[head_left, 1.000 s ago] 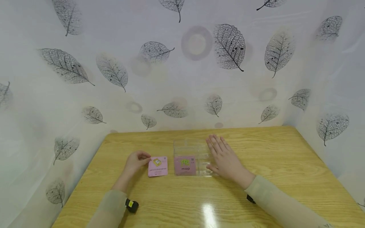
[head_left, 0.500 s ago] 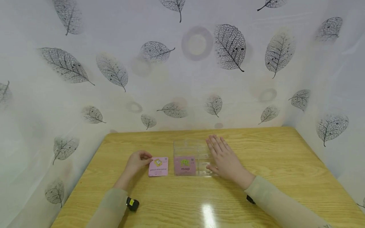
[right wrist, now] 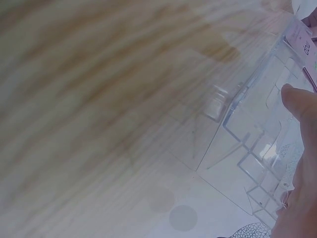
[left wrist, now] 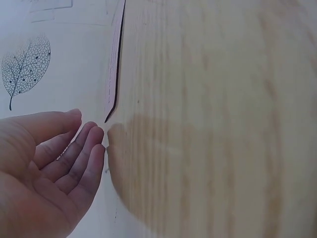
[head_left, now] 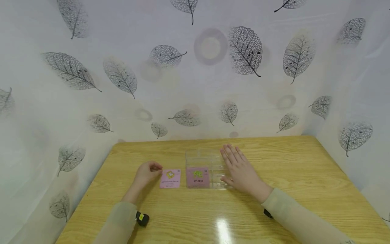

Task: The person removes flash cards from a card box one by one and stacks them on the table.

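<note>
A pink card reading "pencil sharpener" [head_left: 170, 179] lies on the wooden table, left of a clear plastic box. My left hand [head_left: 147, 173] is beside its upper left corner. In the left wrist view the card [left wrist: 115, 64] appears edge-on, and my loosely curled left hand [left wrist: 54, 178] has nothing between thumb and fingers. Flat on the right side of the clear plastic box [head_left: 198, 154] rests my right hand [head_left: 242, 173], fingers straight. Inside its front left compartment is a pink "map" card [head_left: 198, 180]. Box dividers [right wrist: 252, 168] show in the right wrist view.
The wooden table [head_left: 182, 213] extends in front of and beside the box. A white curtain printed with leaves [head_left: 189, 81] hangs behind the table and along both sides. A small black device [head_left: 142, 219] is worn at the left wrist.
The pencil sharpener card has shifted slightly right and now lies beside the left fingertips, let go. The left hand has moved slightly right; the right hand and box stay put.
</note>
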A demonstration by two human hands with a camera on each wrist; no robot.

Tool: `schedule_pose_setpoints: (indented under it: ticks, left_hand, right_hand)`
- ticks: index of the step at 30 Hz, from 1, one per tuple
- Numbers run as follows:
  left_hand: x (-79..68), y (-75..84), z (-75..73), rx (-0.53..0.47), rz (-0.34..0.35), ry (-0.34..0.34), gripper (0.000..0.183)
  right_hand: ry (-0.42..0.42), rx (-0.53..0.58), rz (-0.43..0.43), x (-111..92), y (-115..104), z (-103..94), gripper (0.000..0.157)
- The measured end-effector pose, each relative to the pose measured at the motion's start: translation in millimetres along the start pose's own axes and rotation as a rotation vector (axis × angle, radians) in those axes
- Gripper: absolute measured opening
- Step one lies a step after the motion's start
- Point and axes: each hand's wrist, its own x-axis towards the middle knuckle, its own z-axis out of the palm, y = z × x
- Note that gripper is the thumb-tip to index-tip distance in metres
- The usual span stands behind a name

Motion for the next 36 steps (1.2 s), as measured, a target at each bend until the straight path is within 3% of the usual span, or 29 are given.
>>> schedule_pose_setpoints:
  ticks: [19,25,36]
  left_hand:
    - [-3.5,7.0,-4.7,-0.169,-0.063,0.008,0.020]
    - [-3.6,5.2,-3.3,-0.214,-0.058,-0.014,0.026]
    - [-3.2,11.7,1.1,-0.348,-0.112,-0.055,0.032]
  right_hand:
    - [0.002,-0.036,-0.009,-0.3,0.6,0.7,0.107]
    - [0.002,-0.033,-0.010,-0.4,0.1,0.0,0.106]
    - [0.004,-0.046,-0.013,-0.6,0.9,1.0,0.107]
